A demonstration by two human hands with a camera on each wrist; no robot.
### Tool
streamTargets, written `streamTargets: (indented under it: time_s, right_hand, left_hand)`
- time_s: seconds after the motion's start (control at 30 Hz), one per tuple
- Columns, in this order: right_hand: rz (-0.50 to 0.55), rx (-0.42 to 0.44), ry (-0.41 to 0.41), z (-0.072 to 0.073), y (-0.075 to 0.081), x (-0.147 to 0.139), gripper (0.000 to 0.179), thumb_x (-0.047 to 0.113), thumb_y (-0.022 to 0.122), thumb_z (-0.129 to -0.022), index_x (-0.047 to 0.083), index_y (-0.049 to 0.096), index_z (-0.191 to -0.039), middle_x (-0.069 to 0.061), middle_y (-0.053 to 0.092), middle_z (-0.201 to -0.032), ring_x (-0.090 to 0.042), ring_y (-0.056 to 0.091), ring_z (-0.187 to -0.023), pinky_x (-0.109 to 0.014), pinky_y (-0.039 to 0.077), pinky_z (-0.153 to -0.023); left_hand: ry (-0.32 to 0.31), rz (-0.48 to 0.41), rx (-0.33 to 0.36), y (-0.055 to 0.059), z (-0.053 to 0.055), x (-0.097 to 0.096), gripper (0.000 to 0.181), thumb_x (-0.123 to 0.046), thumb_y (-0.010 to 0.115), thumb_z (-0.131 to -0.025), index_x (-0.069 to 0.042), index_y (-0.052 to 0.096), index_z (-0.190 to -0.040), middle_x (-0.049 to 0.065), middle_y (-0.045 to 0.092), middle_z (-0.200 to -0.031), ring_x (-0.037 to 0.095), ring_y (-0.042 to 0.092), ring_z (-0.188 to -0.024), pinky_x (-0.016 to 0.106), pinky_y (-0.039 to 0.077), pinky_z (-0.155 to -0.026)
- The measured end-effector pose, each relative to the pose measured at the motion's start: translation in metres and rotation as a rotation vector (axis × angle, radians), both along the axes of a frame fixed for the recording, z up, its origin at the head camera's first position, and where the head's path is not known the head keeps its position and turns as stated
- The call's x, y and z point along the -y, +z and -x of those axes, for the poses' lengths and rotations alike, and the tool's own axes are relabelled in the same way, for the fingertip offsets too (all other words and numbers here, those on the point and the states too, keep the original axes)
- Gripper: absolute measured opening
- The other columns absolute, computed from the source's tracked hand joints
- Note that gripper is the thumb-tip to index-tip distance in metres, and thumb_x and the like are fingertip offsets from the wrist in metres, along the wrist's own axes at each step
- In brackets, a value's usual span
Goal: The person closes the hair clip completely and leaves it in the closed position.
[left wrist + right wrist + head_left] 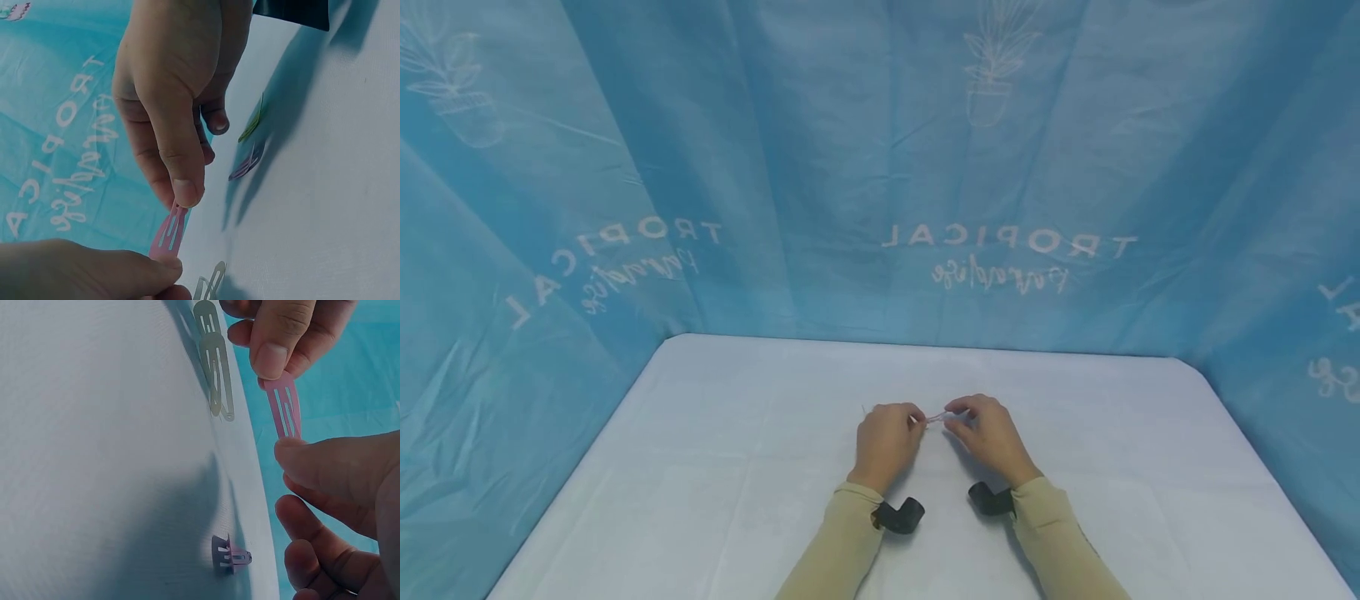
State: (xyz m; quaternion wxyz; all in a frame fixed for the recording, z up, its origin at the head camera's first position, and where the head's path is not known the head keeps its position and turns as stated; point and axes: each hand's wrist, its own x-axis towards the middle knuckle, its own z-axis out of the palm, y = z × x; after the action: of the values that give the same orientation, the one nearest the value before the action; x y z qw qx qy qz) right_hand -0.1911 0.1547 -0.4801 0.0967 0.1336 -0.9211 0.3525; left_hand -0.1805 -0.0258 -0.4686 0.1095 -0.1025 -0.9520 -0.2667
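Note:
Both hands hold one pink snap hair clip (167, 234) between them. My left hand (888, 442) pinches its wider end between thumb and fingers. At the other end, the thumb and fingertip of my right hand (991, 435) pinch the narrower part. Long slots run along the clip's face in both wrist views. Below the hands, two beige snap clips (215, 372) lie overlapping on the table near the left hand. A purple-pink clip (231, 555) stands bent up on the cloth by the right hand, and a green clip (252, 125) lies near it.
A white cloth covers the table (715, 467). Blue curtains (820, 208) with white lettering hang along its back and sides. A black wrist camera (901, 517) sits on the left wrist, and another black camera (991, 500) on the right.

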Motion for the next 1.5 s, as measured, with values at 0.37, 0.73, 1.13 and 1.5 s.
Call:
streamTargets:
  time_s: [0.37, 0.73, 1.13, 1.5]
  right_hand:
    - [0.017, 0.043, -0.004, -0.0002, 0.0012, 0.001, 0.013, 0.014, 0.079, -0.086, 0.008, 0.074, -0.096, -0.006, 0.071, -0.098, -0.023, 0.062, -0.089, -0.043, 0.048, -0.08]
    - [0.051, 0.084, 0.017, -0.0002, 0.0032, 0.0038, 0.011, 0.017, 0.082, -0.084, 0.011, 0.074, -0.089, -0.004, 0.069, -0.094, -0.019, 0.06, -0.083, -0.037, 0.047, -0.074]
    - [0.069, 0.073, 0.044, -0.0005, 0.0031, 0.0018, 0.009, 0.017, 0.081, -0.084, 0.014, 0.073, -0.087, 0.001, 0.069, -0.09, -0.015, 0.057, -0.078, -0.036, 0.046, -0.072]
    - [0.044, 0.086, 0.011, -0.0013, 0.0052, 0.0025, 0.008, 0.016, 0.08, -0.086, 0.013, 0.072, -0.086, 0.0, 0.069, -0.09, -0.018, 0.058, -0.081, -0.036, 0.045, -0.072]
  left_hand:
    - [0.029, -0.032, -0.006, 0.0017, 0.002, 0.0011, 0.006, -0.021, 0.078, -0.088, -0.016, 0.079, -0.091, -0.006, 0.066, -0.072, 0.007, 0.054, -0.061, 0.025, 0.044, -0.056]
    - [0.027, -0.084, 0.002, -0.0017, 0.0051, 0.0051, 0.01, -0.024, 0.077, -0.09, -0.016, 0.078, -0.095, -0.005, 0.068, -0.079, 0.008, 0.057, -0.067, 0.027, 0.046, -0.062]
    - [0.016, -0.164, -0.021, -0.0027, 0.0061, 0.0056, 0.012, -0.023, 0.077, -0.09, -0.013, 0.077, -0.097, -0.002, 0.074, -0.088, 0.011, 0.065, -0.076, 0.028, 0.05, -0.066]
    - [-0.002, -0.179, -0.018, -0.0017, 0.0047, 0.005, 0.012, -0.023, 0.078, -0.089, -0.012, 0.078, -0.095, -0.002, 0.074, -0.087, 0.006, 0.058, -0.067, 0.024, 0.046, -0.062]
